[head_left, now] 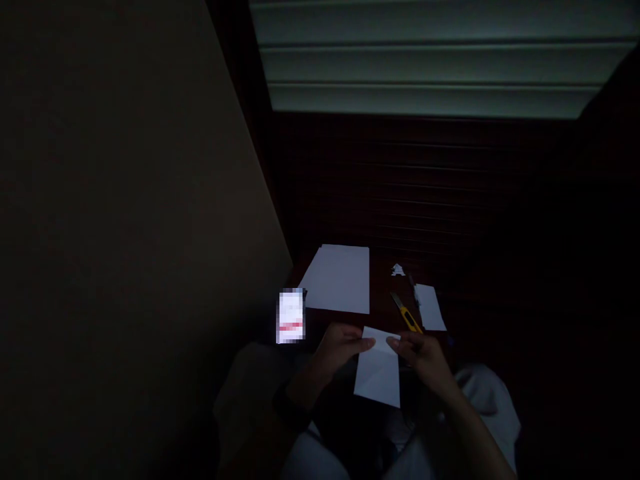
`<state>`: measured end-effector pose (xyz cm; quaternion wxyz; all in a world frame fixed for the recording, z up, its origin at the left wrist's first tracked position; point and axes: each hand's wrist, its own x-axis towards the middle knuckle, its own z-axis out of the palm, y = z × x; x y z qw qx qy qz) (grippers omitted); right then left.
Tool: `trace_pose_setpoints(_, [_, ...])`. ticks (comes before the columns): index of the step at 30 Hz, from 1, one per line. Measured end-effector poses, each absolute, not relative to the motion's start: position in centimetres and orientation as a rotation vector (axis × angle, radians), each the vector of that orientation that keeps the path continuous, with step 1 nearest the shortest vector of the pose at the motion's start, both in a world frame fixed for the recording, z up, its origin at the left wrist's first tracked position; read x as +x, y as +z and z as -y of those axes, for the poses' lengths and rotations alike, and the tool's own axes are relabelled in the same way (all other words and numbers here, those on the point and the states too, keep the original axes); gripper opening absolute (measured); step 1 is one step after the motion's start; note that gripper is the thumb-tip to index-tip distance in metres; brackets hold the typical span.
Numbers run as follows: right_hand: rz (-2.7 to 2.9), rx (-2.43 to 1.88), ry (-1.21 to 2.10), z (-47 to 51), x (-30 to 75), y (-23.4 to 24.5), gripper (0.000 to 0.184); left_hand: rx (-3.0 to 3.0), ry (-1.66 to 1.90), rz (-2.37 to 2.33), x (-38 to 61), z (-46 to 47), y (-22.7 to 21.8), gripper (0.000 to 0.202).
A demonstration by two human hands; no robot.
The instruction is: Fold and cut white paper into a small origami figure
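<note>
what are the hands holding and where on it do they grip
Both hands hold one white sheet of paper by its top edge: the left hand pinches near the upper left corner, the right hand near the upper right.

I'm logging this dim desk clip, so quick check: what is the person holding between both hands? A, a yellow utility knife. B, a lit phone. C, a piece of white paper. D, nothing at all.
C: the left hand and right hand each pinch the top edge of a piece of white paper, while the yellow utility knife lies on the desk beyond.
</note>
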<state>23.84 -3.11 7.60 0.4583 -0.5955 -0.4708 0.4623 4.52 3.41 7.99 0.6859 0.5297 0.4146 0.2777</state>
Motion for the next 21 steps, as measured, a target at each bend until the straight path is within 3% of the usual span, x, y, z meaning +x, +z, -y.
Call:
trace_pose_setpoints(9, [1.099, -1.395, 1.252, 3.4, 24.0, 7.46, 0.044, 1.155, 0.646, -0.897, 4.66, -3.07, 8.45, 0.031])
trace_pose_setpoints(21, [1.097, -1.432, 1.279, 3.59, 23.83, 7.86, 0.037, 1.088, 0.614, -0.867, 4.91, -2.92, 8.42, 0.037])
